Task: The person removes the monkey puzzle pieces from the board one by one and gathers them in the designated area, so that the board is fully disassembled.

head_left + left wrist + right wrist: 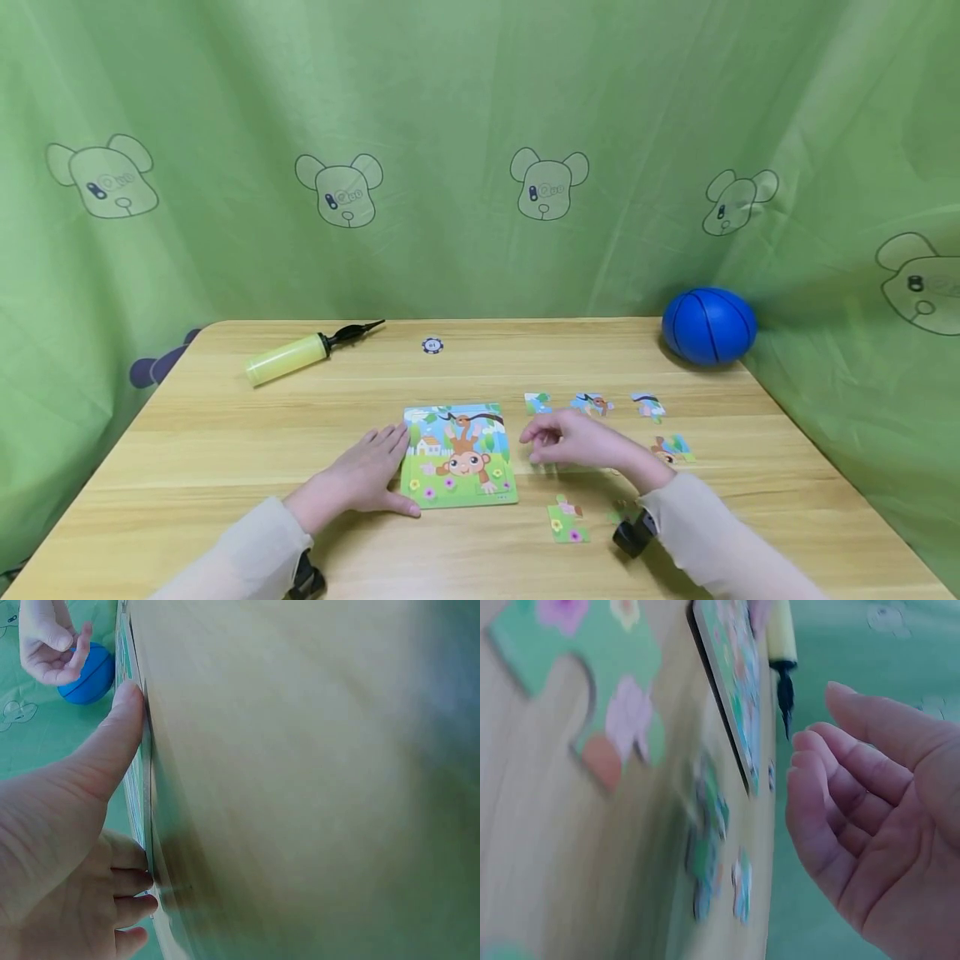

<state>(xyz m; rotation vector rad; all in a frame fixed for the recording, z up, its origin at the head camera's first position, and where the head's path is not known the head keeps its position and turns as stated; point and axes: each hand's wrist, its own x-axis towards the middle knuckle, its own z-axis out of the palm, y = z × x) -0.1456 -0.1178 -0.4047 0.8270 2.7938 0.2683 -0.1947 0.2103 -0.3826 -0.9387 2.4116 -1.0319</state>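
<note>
A square picture board showing a monkey, a house and flowers lies on the table. My left hand rests at its left edge, fingers straight and the thumb along the near corner. Right of the board, my right hand hovers with loosely bent fingers; the right wrist view shows nothing between thumb and fingers. Loose jigsaw pieces lie around it: a flowered piece nearer me, a sky piece, a branch piece and a monkey-face piece. The right hand and wrist partly cover others.
A yellow hand pump with a black nozzle lies at the back left. Near it is a round chip. A blue ball sits at the far right corner. A green curtain hangs behind the wooden table.
</note>
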